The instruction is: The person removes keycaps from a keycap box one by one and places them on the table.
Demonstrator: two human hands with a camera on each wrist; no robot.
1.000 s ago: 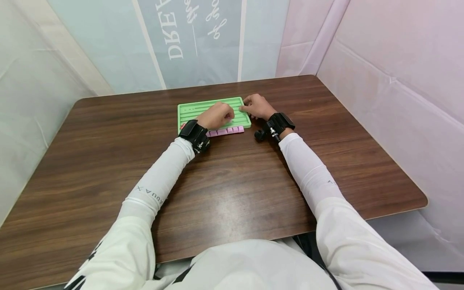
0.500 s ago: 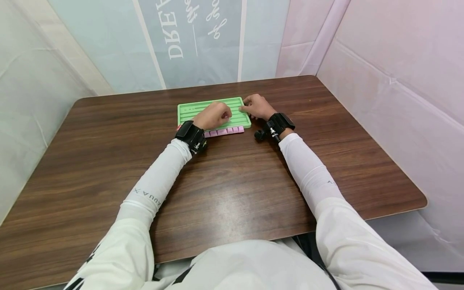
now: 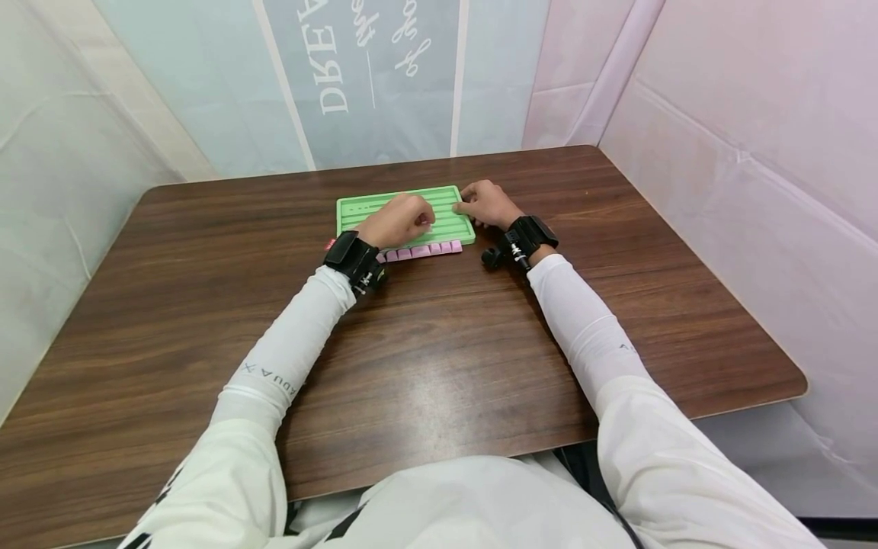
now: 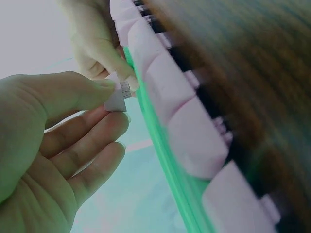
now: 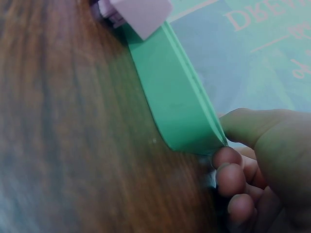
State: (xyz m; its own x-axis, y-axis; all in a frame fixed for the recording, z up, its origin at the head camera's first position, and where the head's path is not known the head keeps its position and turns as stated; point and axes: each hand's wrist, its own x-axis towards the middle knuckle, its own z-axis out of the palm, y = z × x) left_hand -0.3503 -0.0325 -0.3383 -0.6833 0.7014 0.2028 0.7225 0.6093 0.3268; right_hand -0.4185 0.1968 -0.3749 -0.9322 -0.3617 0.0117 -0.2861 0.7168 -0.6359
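Observation:
A light pink keycap (image 4: pixel 115 99) is pinched between thumb and fingertip of my left hand (image 3: pixel 398 219), its stem side facing away from the palm in the left wrist view. That hand hovers over the front half of a green ridged tray (image 3: pixel 449 230). My right hand (image 3: pixel 488 204) grips the tray's right end, thumb on the rim and fingers curled against the outer wall, as the right wrist view shows. Along the tray's near side runs a row of pink keycaps (image 3: pixel 425 250); its left part is hidden behind my left wrist.
The wooden table (image 3: pixel 439 343) extends around the tray. Both wrists wear black camera bands (image 3: pixel 355 259), and the right one's black camera (image 3: pixel 491 258) sits low beside the tray's near right corner. Fabric curtains (image 3: pixel 741 152) enclose the table's back and sides.
My left hand and forearm have shifted slightly left over the tray, still pinching the keycap. The right hand keeps its grip in the same place.

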